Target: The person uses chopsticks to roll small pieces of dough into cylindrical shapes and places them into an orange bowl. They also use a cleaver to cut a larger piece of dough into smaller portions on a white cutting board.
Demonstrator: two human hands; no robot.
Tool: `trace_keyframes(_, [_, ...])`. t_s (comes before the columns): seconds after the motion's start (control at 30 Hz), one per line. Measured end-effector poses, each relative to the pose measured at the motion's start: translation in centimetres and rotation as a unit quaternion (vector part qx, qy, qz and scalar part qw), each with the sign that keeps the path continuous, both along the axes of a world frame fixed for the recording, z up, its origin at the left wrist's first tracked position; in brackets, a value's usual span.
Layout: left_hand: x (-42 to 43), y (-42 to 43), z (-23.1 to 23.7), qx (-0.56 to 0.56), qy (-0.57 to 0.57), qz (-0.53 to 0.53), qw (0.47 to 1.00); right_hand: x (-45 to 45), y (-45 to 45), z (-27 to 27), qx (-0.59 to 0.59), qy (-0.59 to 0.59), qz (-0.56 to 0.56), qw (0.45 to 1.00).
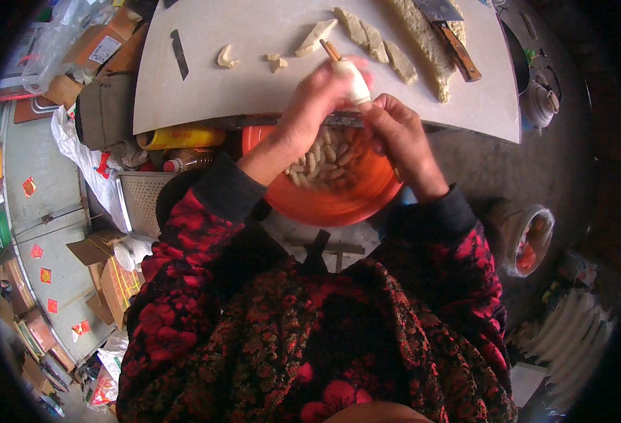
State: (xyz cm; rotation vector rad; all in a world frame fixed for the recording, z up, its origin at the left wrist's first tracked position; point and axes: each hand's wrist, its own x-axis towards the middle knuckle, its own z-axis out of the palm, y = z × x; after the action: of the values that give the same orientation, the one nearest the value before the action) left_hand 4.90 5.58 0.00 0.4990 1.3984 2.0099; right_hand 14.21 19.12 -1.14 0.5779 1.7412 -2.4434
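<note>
Above the near edge of the white board (247,95), my left hand (316,95) is closed around a pale dough piece (351,82) on a wooden stick (331,50). The fingers of my right hand (400,132) pinch the dough's lower end. Strips of dough (363,34) and small dough scraps (277,63) lie on the board beyond my hands. To the right is a long, rough dough roll (421,42), with a wooden-handled cleaver (461,53) resting on it. Below my hands, an orange plastic basin (331,206) holds several pale oblong pieces (323,158).
A dark flat blade (179,54) lies at the board's left. A metal kettle (540,103) stands beyond the right edge. A plastic-lined bucket (532,243) with red contents is at lower right. Cardboard boxes (112,285) and a grey cabinet (46,180) line the left side.
</note>
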Motion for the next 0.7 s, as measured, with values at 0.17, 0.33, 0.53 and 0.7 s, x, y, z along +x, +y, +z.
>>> trace_keyframes(0.17, [0.1, 0.5, 0.3, 0.162, -0.176, 0.067, 0.969, 0.0, -1.1, 0.2, -0.031, -0.022, 0.001, 0.999])
trace_keyframes(0.33, [1.2, 1.1, -0.9, 0.2, -0.125, 0.072, 0.969, 0.0, -1.8, 0.3, -0.044, -0.045, -0.012, 0.998])
trace_keyframes(0.53, [-0.8, 1.1, -0.3, 0.117, -0.204, 0.111, 0.966, 0.1, -1.6, -1.3, 0.198, 0.043, 0.014, 0.979])
trace_keyframes(0.7, [-2.6, 0.7, -0.3, 0.159, -0.195, 0.177, 0.952, 1.5, -1.7, -1.1, 0.375, 0.072, 0.075, 0.921])
